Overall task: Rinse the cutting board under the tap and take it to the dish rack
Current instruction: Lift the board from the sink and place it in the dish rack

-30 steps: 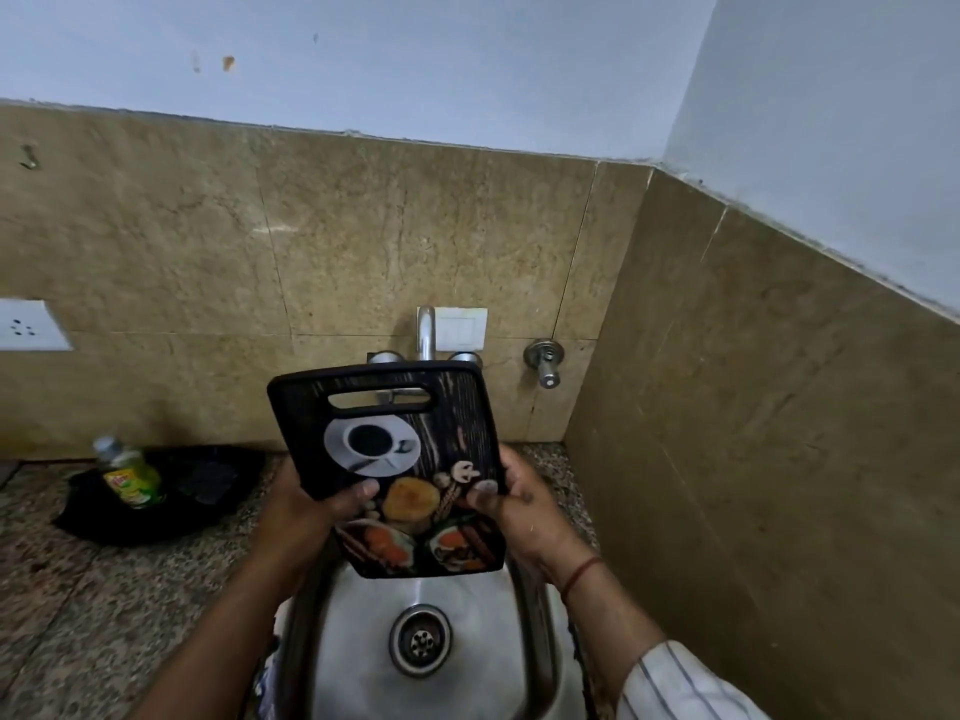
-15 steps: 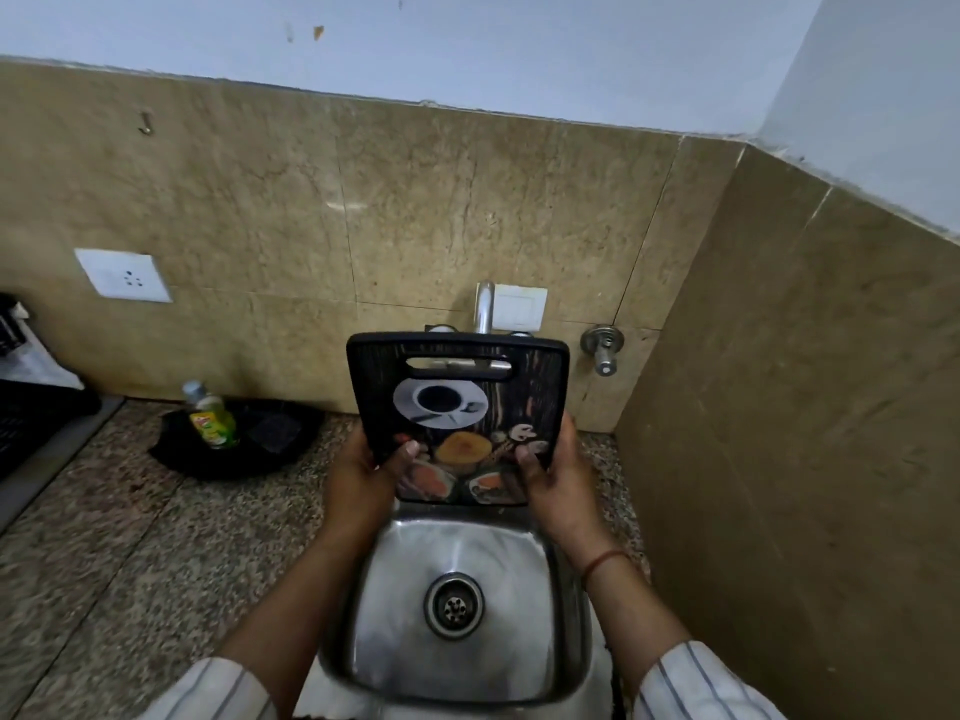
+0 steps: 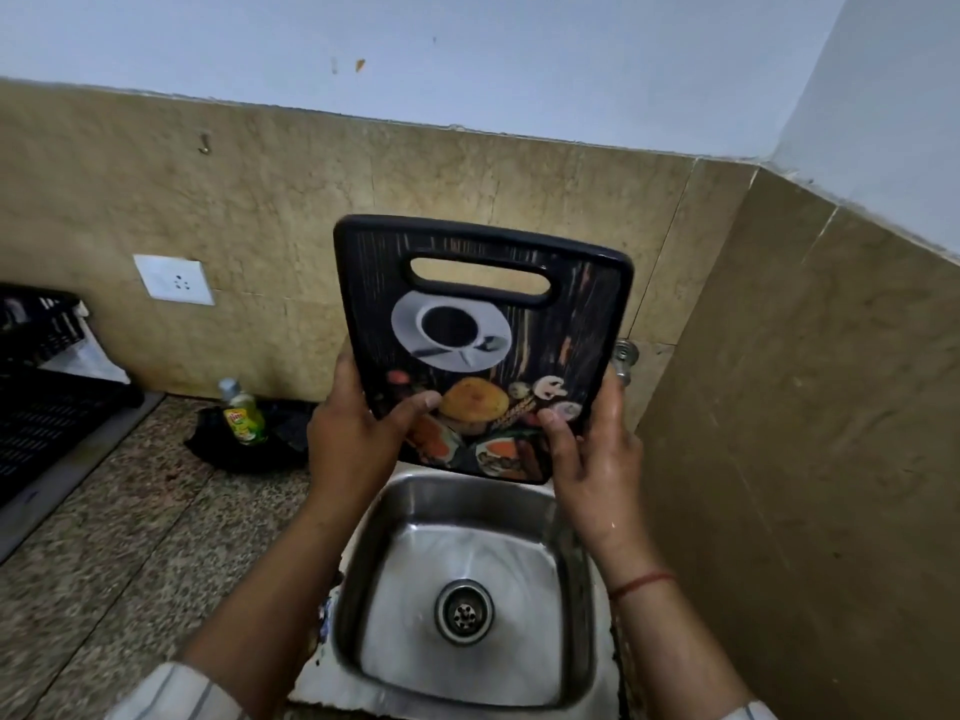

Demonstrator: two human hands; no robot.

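I see the cutting board (image 3: 483, 350) held upright above the sink (image 3: 576, 517), my left hand (image 3: 358, 433) and right hand (image 3: 592, 459) each clamped on a lower edge; it hides the tap; a green bottle (image 3: 241, 415) stands left, a black rack (image 3: 36, 387) farther left.

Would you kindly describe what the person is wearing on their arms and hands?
Both hands are bare. The left sleeve and right sleeve are white with thin grey stripes, pushed up the forearms. A red thread circles the right wrist. No rings or gloves are visible.
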